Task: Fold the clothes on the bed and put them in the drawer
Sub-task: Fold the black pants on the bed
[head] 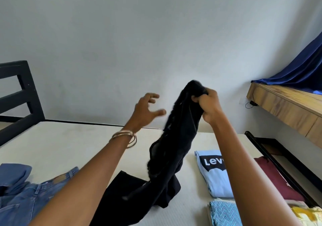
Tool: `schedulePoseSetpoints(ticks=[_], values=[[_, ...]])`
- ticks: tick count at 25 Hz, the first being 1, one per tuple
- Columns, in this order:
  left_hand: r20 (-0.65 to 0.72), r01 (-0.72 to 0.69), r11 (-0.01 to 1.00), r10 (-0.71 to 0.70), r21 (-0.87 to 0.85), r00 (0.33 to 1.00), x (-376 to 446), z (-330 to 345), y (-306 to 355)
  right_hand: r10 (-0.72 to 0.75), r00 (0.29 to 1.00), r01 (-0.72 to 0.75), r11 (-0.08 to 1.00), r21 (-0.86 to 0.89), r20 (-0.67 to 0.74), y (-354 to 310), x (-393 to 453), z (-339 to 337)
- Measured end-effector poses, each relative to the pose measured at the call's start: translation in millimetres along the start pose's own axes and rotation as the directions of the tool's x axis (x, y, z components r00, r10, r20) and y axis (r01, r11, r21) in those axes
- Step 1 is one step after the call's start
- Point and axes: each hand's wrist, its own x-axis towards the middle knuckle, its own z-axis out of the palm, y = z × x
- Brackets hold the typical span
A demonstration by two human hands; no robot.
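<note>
My right hand (208, 106) grips the top of a black garment (176, 138) and holds it up above the bed (69, 138). The cloth hangs down, and its lower end lies crumpled on the mattress. My left hand (146, 111), bangles at the wrist, hovers just left of the garment with fingers spread, touching nothing. Blue jeans (22, 196) lie unfolded at the near left of the bed. A folded light-blue T-shirt (217, 175) with a black logo and a folded teal zigzag cloth (224, 213) lie on the right side of the bed.
A folded maroon garment (278, 178) and a yellow-white cloth (306, 213) lie beside the bed's black frame (261, 147) on the right. A wooden ledge (285, 105) with a blue curtain (303, 67) juts out at the right. A black headboard (19, 93) stands at the left.
</note>
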Motion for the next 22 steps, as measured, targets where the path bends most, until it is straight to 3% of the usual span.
schedulePoseSetpoints(ticks=[1,2,4,7,9,11,13,14,16,18,20,22], values=[[0.098,0.008,0.995,-0.018,0.098,0.995,-9.1,-0.1,-17.0,-0.013,0.999,0.015,0.998,0.06,-0.035,-8.0,4.2,1.2],[0.264,0.044,0.995,-0.065,0.084,0.962,-19.3,0.2,-31.0,-0.036,0.996,0.042,0.996,0.075,-0.076,-17.2,9.5,2.1],[0.528,0.152,0.988,-0.113,-0.03,0.842,-39.2,4.3,-47.4,-0.13,0.978,0.127,0.992,-0.026,-0.165,-33.6,20.4,4.9],[0.612,0.073,0.997,-0.035,-0.038,0.79,-53.7,24.5,-52.8,-0.306,0.918,0.234,0.931,-0.279,-0.251,-51.6,25.2,9.3],[0.6,-0.033,0.999,0.023,0.007,0.799,-57.7,40.3,-50.5,-0.345,0.876,0.224,0.91,-0.348,-0.338,-60.0,28.3,4.8],[0.428,-0.109,0.994,0.093,0.012,0.899,-60.0,57.6,-46.7,-0.326,0.84,0.199,0.928,-0.314,-0.433,-70.1,34.5,-1.6],[0.13,-0.051,0.977,0.079,-0.208,0.988,-53.6,71.0,-41.6,-0.304,0.842,0.215,0.947,-0.239,-0.446,-77.6,39.7,-8.1],[-0.013,-0.028,0.945,0.025,-0.327,1.0,-45.5,74.3,-37.9,-0.302,0.845,0.233,0.951,-0.205,-0.441,-80.8,41.7,-14.9],[-0.258,-0.033,0.891,-0.095,-0.453,0.962,-20.4,64.5,-27.2,-0.318,0.846,0.274,0.948,-0.163,-0.427,-83.3,46.1,-37.8],[-0.472,-0.079,0.925,-0.115,-0.372,0.874,12.0,34.4,1.3,-0.36,0.854,0.321,0.933,-0.164,-0.375,-80.8,51.0,-69.9],[-0.598,-0.193,0.971,0.071,-0.142,0.798,45.7,-5.0,42.5,-0.395,0.86,0.379,0.918,-0.112,-0.324,-76.3,55.0,-97.9],[-0.616,-0.309,0.948,0.288,0.075,0.734,71.9,-42.0,97.1,-0.415,0.864,0.427,0.904,-0.023,-0.285,-80.4,57.5,-112.1]])
